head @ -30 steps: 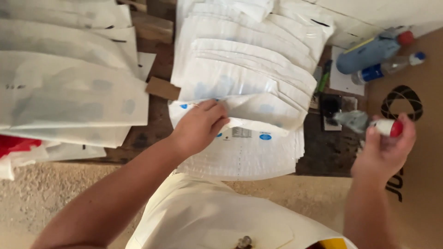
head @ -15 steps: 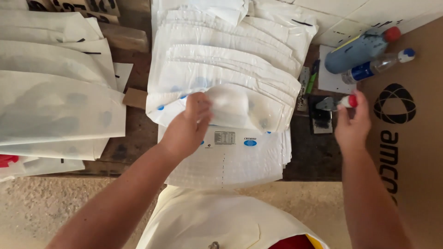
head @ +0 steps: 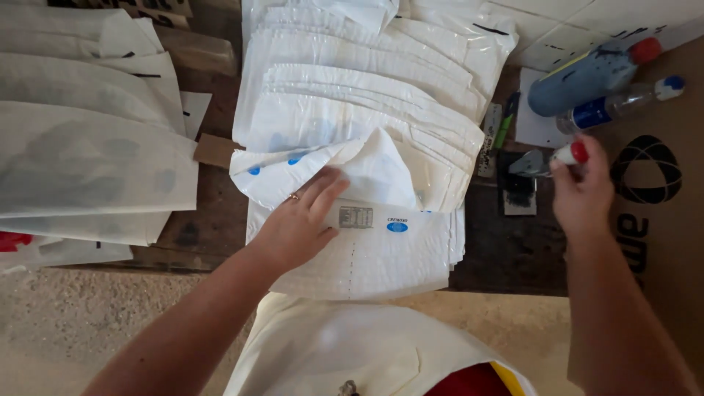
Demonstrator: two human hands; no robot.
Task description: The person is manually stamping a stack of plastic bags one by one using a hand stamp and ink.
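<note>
The left hand [head: 301,224] is laid flat, fingers spread, on the top bag [head: 381,249] of the stack directly ahead, its folded flap lifted just beyond; the right hand [head: 583,194], well apart to the right, is closed around a red-capped stamp [head: 550,159] held over the ink pad [head: 519,189].

Probably a packing workshop: stacks of white plastic bags [head: 367,95] cover a worn dark wooden tabletop [head: 506,249] beside a brown cardboard box [head: 660,220].
</note>
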